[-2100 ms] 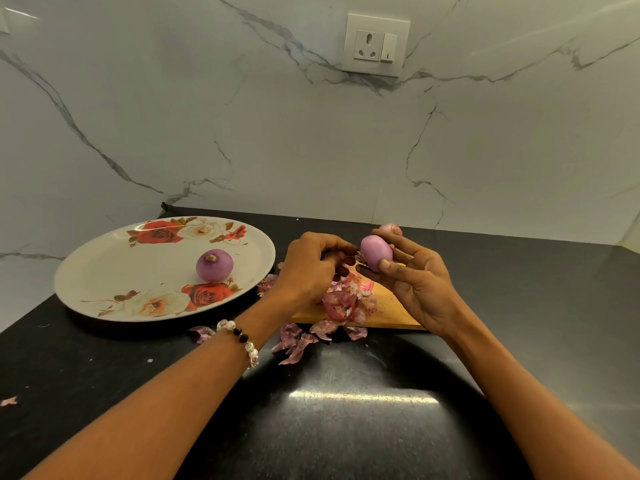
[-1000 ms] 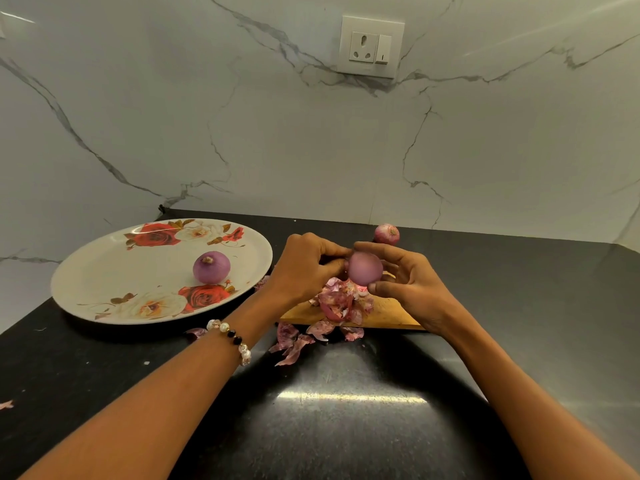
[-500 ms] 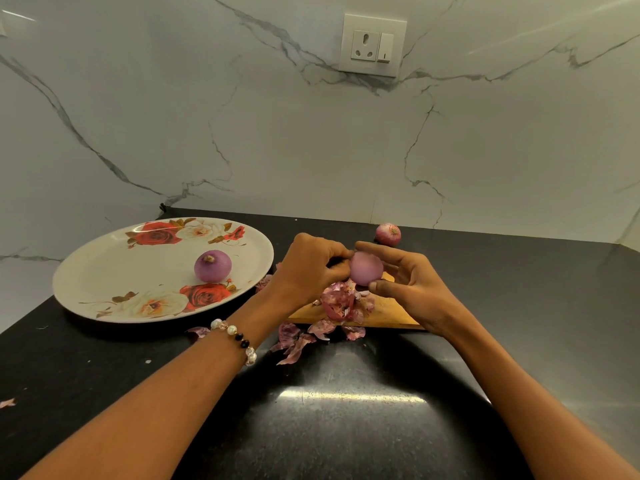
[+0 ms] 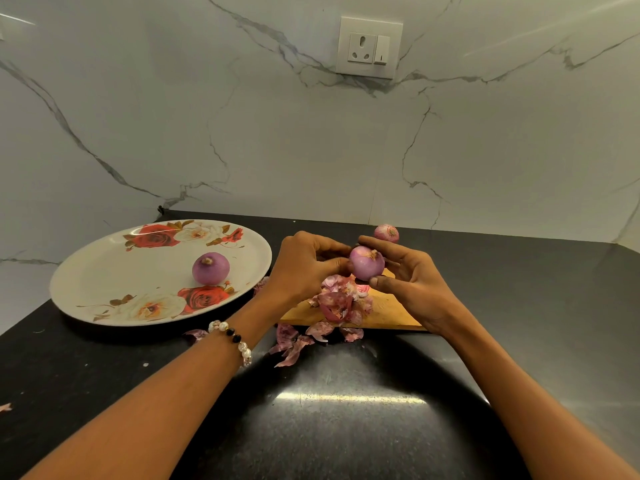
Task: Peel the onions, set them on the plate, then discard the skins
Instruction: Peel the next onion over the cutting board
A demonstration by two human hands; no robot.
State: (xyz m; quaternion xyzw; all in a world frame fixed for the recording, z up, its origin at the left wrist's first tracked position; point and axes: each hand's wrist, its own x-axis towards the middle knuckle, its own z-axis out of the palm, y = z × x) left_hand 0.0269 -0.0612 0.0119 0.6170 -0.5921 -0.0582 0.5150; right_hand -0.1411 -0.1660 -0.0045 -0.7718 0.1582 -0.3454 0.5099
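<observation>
My right hand (image 4: 412, 282) holds a purple onion (image 4: 366, 263) between thumb and fingers above the wooden board (image 4: 391, 313). My left hand (image 4: 304, 268) has its fingers curled against the onion's left side, fingertips pinching at its surface. A heap of onion skins (image 4: 341, 299) lies on the board below, with more skins (image 4: 294, 344) spilled onto the black counter. One peeled onion (image 4: 210, 268) sits on the floral plate (image 4: 104, 271) at the left. Another onion (image 4: 386, 233), still in its skin, rests on the counter behind my hands.
The black counter (image 4: 346, 427) runs to a white marble wall with a power socket (image 4: 370, 47). Small skin scraps lie near the plate's front edge (image 4: 194, 335) and at the far left (image 4: 5, 407).
The onion has been turned in my right hand, its root end now showing on top. My left hand stays pressed against it, working at its surface.
</observation>
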